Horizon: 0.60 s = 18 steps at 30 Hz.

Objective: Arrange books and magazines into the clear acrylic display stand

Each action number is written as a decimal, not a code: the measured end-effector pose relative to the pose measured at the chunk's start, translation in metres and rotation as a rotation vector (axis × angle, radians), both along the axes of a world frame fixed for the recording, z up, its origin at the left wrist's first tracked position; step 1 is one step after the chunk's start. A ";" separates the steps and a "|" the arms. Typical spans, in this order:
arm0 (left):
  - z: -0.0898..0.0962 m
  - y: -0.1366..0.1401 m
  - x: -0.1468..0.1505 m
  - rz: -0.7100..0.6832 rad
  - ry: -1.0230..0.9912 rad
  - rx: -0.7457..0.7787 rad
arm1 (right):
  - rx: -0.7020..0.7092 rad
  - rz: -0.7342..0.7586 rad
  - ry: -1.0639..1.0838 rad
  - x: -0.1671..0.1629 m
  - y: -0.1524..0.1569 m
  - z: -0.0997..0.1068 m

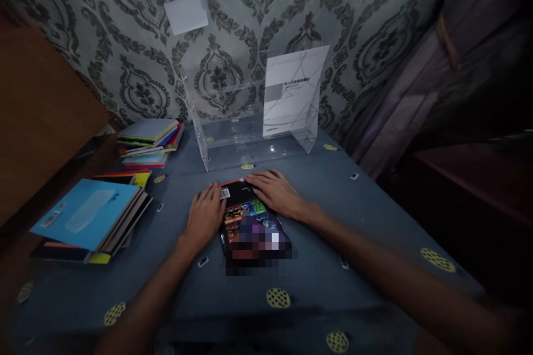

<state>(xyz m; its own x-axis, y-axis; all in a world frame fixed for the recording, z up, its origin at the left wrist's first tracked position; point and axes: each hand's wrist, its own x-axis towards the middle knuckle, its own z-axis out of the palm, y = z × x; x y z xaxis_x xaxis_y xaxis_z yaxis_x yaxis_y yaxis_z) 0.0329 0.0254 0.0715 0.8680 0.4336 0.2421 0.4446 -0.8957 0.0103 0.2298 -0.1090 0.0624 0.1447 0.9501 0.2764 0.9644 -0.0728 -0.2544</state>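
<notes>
While the clear acrylic rack [250, 133] at upper centre holds only a white booklet [293, 91] leaning in its right end, both hands lie flat with fingers spread on a dark magazine [250, 216] at centre frame: left hand [205, 216] on its left edge, right hand [275, 193] on its top. Blue dotted cloth [353, 222] covers the table beneath patterned wallpaper [125, 39]. Two book stacks [95, 216] [150, 141] crowd the left; the cloth's right side lies open.
</notes>
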 end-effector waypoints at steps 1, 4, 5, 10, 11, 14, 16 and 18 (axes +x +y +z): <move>0.000 0.000 0.000 -0.001 -0.006 -0.010 | -0.003 -0.005 0.005 0.000 0.000 0.000; -0.002 0.002 -0.001 -0.028 -0.037 -0.050 | -0.004 -0.009 0.027 -0.002 0.000 0.000; -0.003 0.004 -0.002 -0.041 -0.049 -0.068 | -0.001 -0.010 0.034 -0.003 0.000 0.001; -0.014 0.020 -0.011 -0.139 -0.125 -0.190 | 0.014 -0.009 0.028 -0.003 0.000 -0.001; -0.016 0.023 -0.015 -0.164 -0.138 -0.216 | 0.014 -0.010 0.023 -0.002 0.000 -0.001; -0.019 0.029 -0.026 -0.218 -0.155 -0.270 | -0.001 -0.022 0.017 -0.003 0.000 -0.001; -0.020 0.029 -0.032 -0.236 -0.155 -0.275 | -0.010 -0.036 0.015 -0.003 0.001 -0.001; -0.020 0.028 -0.037 -0.253 -0.159 -0.260 | -0.010 -0.039 0.007 -0.003 0.001 -0.002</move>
